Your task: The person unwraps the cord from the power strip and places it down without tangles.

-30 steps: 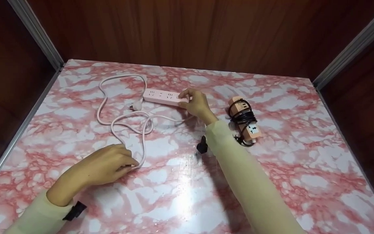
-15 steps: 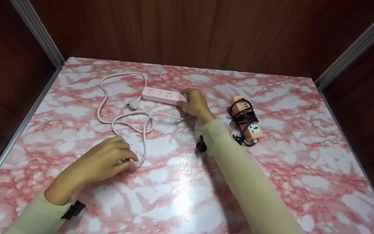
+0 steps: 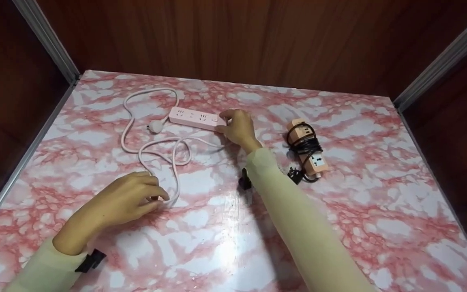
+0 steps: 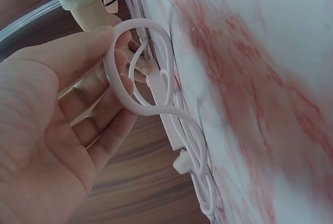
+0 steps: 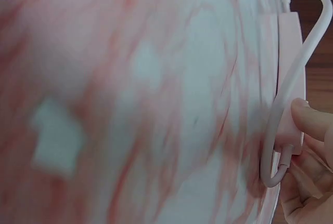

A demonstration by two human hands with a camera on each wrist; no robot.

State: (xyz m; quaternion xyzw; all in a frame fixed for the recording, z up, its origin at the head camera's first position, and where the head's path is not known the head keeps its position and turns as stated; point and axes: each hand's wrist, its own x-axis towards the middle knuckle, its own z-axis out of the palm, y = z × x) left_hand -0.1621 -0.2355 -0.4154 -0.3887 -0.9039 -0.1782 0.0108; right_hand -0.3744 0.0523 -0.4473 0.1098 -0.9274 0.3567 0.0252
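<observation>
My right hand [image 3: 239, 126] grips the right end of a pink power strip [image 3: 193, 117], which lies flat toward the back of the table. In the right wrist view, the thumb presses the strip's side [image 5: 291, 78] near where its cord comes out. My left hand [image 3: 126, 198] pinches a bend of the pale pink cord [image 3: 174, 170] at the front left; the left wrist view shows that cord loop [image 4: 143, 109] between thumb and fingers. The rest of the cord lies in loose curves left of and in front of the strip. Its white plug [image 3: 155, 126] rests by the strip's left end.
An orange power strip [image 3: 306, 146] wrapped in its black cord [image 3: 308, 145] lies to the right of my right forearm. The red-and-white marbled table [image 3: 379, 194] is bounded by dark wood panels [image 3: 233, 40] at the back and sides.
My right hand has slid the pink power strip a little to the left, and the white plug has shifted left too. My left hand has moved slightly left, still holding the cord.
</observation>
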